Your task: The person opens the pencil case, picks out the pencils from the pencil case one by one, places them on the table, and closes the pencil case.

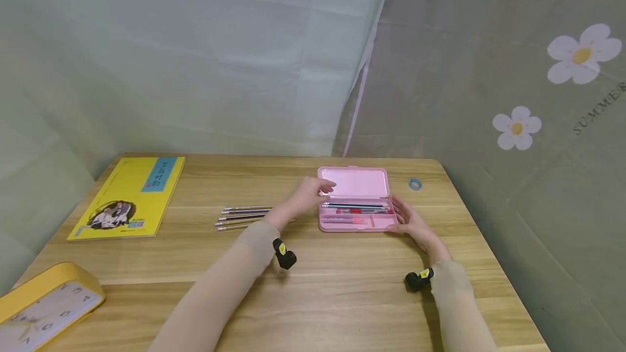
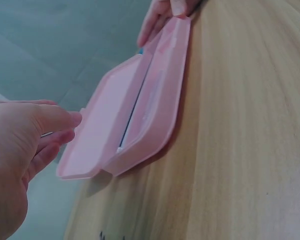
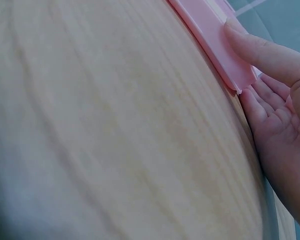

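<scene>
Near the middle of the head frame, an opened pink pencil case (image 1: pixel 379 222) is being gripped at its right end by the right hand (image 1: pixel 415 227); the thumb is being laid on the near right corner, and the fingers are being curled round behind that end, as is also being shown at the upper right of the right wrist frame. The left hand (image 1: pixel 307 193) is being held just beside the left edge of the raised lid (image 1: pixel 356 182), with its fingers loosely bent and parted; nothing is being seen gripped in it, though a thin pale sliver showing between the fingers in the left wrist frame cannot be made out.

Dark pencils (image 1: pixel 352 205) are being held lengthwise in the far compartment of the case, with a red pen (image 1: pixel 356 211) beside them; a pinkish pen (image 1: pixel 342 220) is being held in the near left compartment.

Left of the case, a loose row of pencils (image 1: pixel 244 217) is being borne by the wooden table (image 1: pixel 337 292). A yellow book (image 1: pixel 132 178) is being displayed at the left of the frame, a yellow clock (image 1: pixel 49 306) is being cut off at the lower left, and a blue ring (image 1: pixel 412 186) is being shown right of the lid. Behind, the table is being bordered by a pale curtain (image 1: pixel 220 58), with white flowers (image 1: pixel 517 128) being displayed at the right.
</scene>
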Motion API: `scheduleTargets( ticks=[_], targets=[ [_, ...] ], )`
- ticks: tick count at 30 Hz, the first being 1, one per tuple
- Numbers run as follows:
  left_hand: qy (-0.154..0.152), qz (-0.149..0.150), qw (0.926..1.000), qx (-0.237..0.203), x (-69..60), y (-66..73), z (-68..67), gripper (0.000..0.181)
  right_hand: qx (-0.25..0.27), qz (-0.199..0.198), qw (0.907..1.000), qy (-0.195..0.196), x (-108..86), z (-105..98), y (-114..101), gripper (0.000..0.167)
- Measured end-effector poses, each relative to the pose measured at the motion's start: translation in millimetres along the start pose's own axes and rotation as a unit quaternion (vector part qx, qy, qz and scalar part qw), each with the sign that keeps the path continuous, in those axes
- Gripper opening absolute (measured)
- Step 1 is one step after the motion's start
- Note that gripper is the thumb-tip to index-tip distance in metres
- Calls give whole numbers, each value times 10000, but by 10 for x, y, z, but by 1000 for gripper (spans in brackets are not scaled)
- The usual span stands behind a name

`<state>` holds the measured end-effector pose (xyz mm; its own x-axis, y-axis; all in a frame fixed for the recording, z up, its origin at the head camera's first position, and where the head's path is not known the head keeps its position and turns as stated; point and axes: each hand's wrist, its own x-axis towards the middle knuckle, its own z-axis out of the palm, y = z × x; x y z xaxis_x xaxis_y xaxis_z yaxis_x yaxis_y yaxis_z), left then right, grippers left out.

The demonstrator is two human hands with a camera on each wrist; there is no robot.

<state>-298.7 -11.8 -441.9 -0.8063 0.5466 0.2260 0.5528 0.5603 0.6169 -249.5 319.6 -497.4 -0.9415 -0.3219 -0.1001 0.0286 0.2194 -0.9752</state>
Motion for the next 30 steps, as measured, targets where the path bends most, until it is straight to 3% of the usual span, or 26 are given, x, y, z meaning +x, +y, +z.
scheduleTargets(
  ticks=[16, 25, 30],
  targets=[
    [-532, -188, 9982, 191, 49, -30, 171, 31, -12, 77, 10000, 20, 22, -1, 15, 98],
    [-716, -106, 9969, 298, 61, -66, 248, 29, 31, 84, 10000, 17, 24, 0, 19, 97],
    [-825, -210, 9959, 322, 52, -53, 262, 29, 12, 115, 9999, 35, 11, 3, 12, 97]
  ],
)
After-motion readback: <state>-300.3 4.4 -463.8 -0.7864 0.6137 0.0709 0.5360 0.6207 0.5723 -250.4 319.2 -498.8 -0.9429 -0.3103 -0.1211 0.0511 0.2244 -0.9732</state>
